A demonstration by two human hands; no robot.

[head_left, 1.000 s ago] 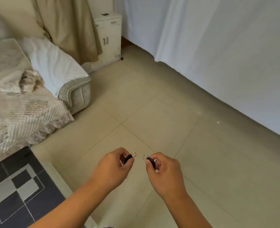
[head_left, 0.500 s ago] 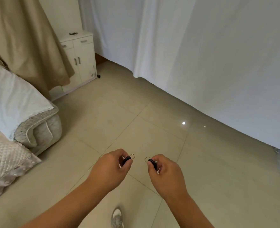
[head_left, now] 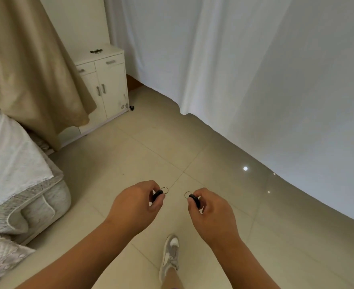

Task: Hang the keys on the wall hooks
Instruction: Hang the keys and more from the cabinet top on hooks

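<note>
My left hand (head_left: pixel 135 207) pinches a black key (head_left: pixel 157 194) whose small metal ring sticks out past the fingertips. My right hand (head_left: pixel 210 214) pinches a second black key (head_left: pixel 193 200), its ring pointing toward the left hand. Both hands are held side by side in front of me, above the tiled floor, a short gap between them. No wall hooks show in this view.
A white cabinet (head_left: pixel 107 86) with small dark items on top stands at the back left, beside a beige curtain (head_left: pixel 30 65). A sofa arm (head_left: pixel 26 201) fills the left edge. White drapes (head_left: pixel 255 80) cover the right side. My shoe (head_left: pixel 171 257) steps on the beige tiles.
The view has swung right and up: the sofa and dark rug slid out to the left, the cabinet and white drapes came closer. A shoe stepped forward. Both hands kept their keys.
</note>
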